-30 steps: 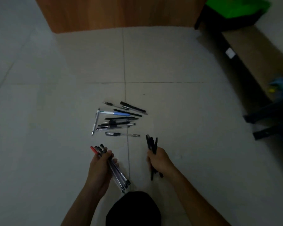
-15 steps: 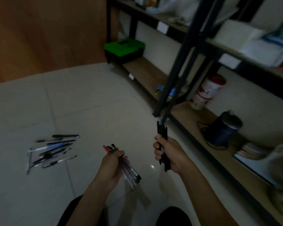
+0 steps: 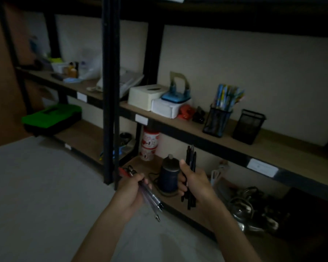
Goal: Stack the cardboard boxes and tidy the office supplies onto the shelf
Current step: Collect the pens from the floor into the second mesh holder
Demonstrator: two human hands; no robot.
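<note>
**Pens in both hands as the view swings to the shelving**

My left hand (image 3: 130,193) grips a bundle of clear pens (image 3: 152,201), fingers curled round the barrels. The red-capped ends point up and left, and the tips slant down to the right. My right hand (image 3: 195,183) is wrapped round a clutch of black pens (image 3: 191,157) held close to upright. Its thumb presses along their side, and the ends show above and below the fist. The hands are near each other but apart, in front of the lowest shelf board.

Each grip holds the same bundle as a second ago; what has changed is the view. Then I looked straight down at the floor (image 3: 36,195) and a scatter of loose pens. Half a second ago those pens were sliding off at the left. Now they have left the frame, and the black metal shelf (image 3: 225,153) fills it.

Just behind the hands, on the bottom board, stands a dark blue jug (image 3: 169,174). A red-and-white canister (image 3: 150,146) is further back, beside a black upright (image 3: 110,91). On the middle board (image 3: 284,150), up and right of the right hand, a mesh cup (image 3: 217,120) holds coloured pens. A second mesh cup (image 3: 247,126) stands just beside it. Left of them sit a white box (image 3: 166,109) with a blue hole punch (image 3: 175,95) on it, and a cream tissue box (image 3: 143,97). A green-lidded case (image 3: 51,115) sits low at far left. The picture is dim and somewhat blurred.
</note>
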